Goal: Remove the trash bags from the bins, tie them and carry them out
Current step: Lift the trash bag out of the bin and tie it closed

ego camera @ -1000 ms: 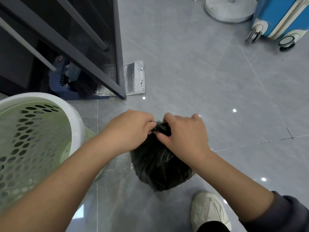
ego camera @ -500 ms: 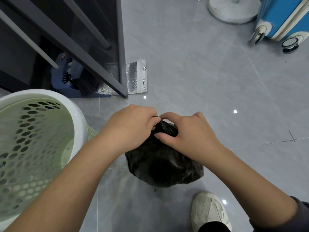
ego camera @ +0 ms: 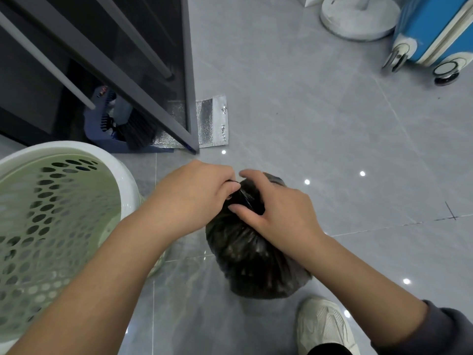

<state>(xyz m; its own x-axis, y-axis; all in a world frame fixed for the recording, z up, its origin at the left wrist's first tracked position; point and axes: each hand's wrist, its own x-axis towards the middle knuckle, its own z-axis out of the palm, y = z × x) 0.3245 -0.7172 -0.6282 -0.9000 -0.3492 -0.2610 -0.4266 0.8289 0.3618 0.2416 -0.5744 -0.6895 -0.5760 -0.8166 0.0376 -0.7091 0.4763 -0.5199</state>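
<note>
Trash bag (ego camera: 256, 260), black and filled, seen from the head camera: it rests on the grey tiled floor (ego camera: 320, 124) near the middle of the view, its neck gathered into a twisted bunch at the top; the body of the bag bulges toward the viewer, and its lower edge lies just beyond a pale sneaker (ego camera: 323, 326) at the bottom of the frame. Left hand (ego camera: 197, 196): clenched on the gathered neck from the left, thumb pressed against the plastic (the fingertips are curled out of sight). Right hand (ego camera: 279, 211): laid over the top of the bag from the right, thumb and forefinger pinching the same bunch of plastic while the remaining fingers spread across the far side; the two hands nearly touch at the neck. Right forearm ends in a dark pushed-up sleeve (ego camera: 440, 329) at the lower right corner. Bin (ego camera: 64, 201): pale green perforated wall with a white rim, standing at the left just beside the left forearm, no liner visible inside. Upper left: a dark glass door with a grey frame (ego camera: 189, 85), with a blue dustpan and black brush (ego camera: 120, 129) behind it; a silver foil sheet (ego camera: 212, 121) lies at the foot of the frame. Upper right: a round white stand base (ego camera: 358, 19) and a blue wheeled suitcase (ego camera: 435, 29), both well apart from the bag.
</note>
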